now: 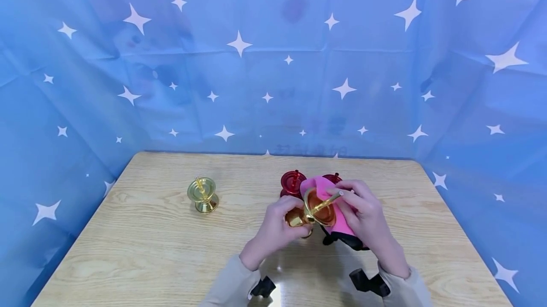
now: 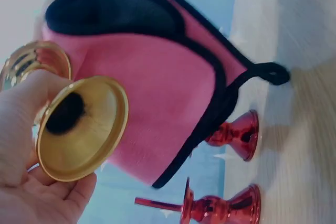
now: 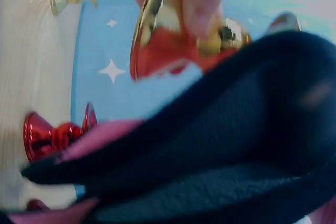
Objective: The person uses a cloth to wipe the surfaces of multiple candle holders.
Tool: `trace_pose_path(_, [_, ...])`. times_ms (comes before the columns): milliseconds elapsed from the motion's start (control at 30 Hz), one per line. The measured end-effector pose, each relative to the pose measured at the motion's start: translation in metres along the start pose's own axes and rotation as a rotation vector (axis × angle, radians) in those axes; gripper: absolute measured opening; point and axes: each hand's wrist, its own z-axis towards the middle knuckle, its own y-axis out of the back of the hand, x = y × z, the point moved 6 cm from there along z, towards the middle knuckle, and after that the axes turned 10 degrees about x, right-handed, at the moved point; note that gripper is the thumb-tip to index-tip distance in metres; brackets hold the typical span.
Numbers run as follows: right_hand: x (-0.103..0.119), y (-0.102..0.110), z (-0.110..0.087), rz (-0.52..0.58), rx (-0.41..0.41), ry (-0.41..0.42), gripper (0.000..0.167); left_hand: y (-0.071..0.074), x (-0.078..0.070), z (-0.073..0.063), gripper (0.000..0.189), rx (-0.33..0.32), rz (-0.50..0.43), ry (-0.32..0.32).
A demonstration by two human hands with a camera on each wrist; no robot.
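Note:
My left hand (image 1: 273,226) grips a gold candle holder (image 1: 296,217) by its stem, tilted so that its dish leans right and its thin stick points up and right. In the left wrist view the holder's hollow flared base (image 2: 105,135) faces the camera. My right hand (image 1: 365,209) pinches a pink oven mitt (image 1: 342,224) with black trim, and the cloth lies against the dish. The mitt's dark opening (image 2: 118,11) and hanging loop (image 2: 273,72) show in the left wrist view. Much of the right wrist view is filled by the mitt's black lining (image 3: 220,145).
Behind the hands stand two red candle holders (image 1: 292,181), one partly hidden by the mitt. Another gold candle holder (image 1: 202,193) stands upright on the left part of the wooden table (image 1: 149,240). A blue curtain (image 1: 265,74) with white stars hangs around the table's back and sides.

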Motion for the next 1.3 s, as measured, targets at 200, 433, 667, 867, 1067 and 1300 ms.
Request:
trace_pose_path(200, [0.005,0.005,-0.006,0.0,0.044,-0.043,0.034,0.007,0.005,0.0,0.031,-0.05,-0.023,0.045])
trace_pose_path(433, [0.008,0.007,-0.008,-0.054,-0.026,-0.107,0.035,0.007,0.005,0.002,0.03,-0.077,0.004,0.031])
trace_pose_path(667, [0.014,0.004,-0.01,-0.051,-0.008,-0.139,0.029,0.006,0.005,0.003,0.028,-0.162,0.044,0.01])
trace_pose_path(867, [0.018,0.003,-0.015,0.112,0.042,-0.248,0.031,0.008,0.008,0.003,0.027,-0.211,0.062,0.078])
trace_pose_path(1067, [-0.007,-0.006,-0.034,0.517,-0.155,-0.746,0.024,0.011,0.013,0.005,0.021,-0.22,-0.088,0.219])
trace_pose_path(1300, [-0.022,-0.043,-0.046,0.833,-0.164,-1.107,0.021,0.004,0.005,0.009,0.022,-0.124,-0.128,0.249])
